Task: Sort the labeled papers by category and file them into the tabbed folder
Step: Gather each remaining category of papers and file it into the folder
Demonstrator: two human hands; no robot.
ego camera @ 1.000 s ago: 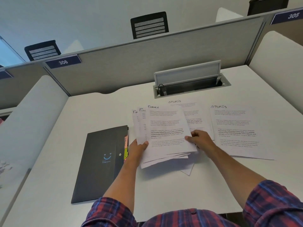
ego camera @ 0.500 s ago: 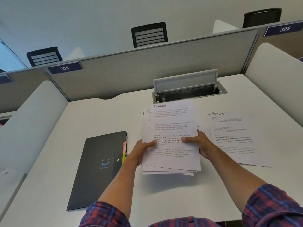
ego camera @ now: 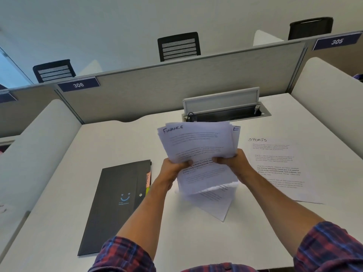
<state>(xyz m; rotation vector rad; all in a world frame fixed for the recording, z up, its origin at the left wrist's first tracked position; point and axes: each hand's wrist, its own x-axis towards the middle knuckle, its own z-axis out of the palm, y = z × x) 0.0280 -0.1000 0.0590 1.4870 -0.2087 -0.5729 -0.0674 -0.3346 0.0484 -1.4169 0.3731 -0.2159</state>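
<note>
Held: white printed FINANCE paper stack (ego camera: 198, 152), long axis upright, above white desk (ego camera: 117, 142) | left hand (ego camera: 172, 169), right hand (ego camera: 233, 161) clamp its sides | black closed tabbed folder (ego camera: 115, 205) at eight o'clock, nearer left hand | SPORTS sheet (ego camera: 279, 169) at three o'clock

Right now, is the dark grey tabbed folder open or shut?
Shut. The dark grey tabbed folder lies flat on the white desk, front flap down over its snap button, coloured tabs poking out its right edge.

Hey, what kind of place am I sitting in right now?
Probably an open-plan office or study hall: numbered desk signs, grey partition panels between white desks, and mesh chairs beyond.
</note>
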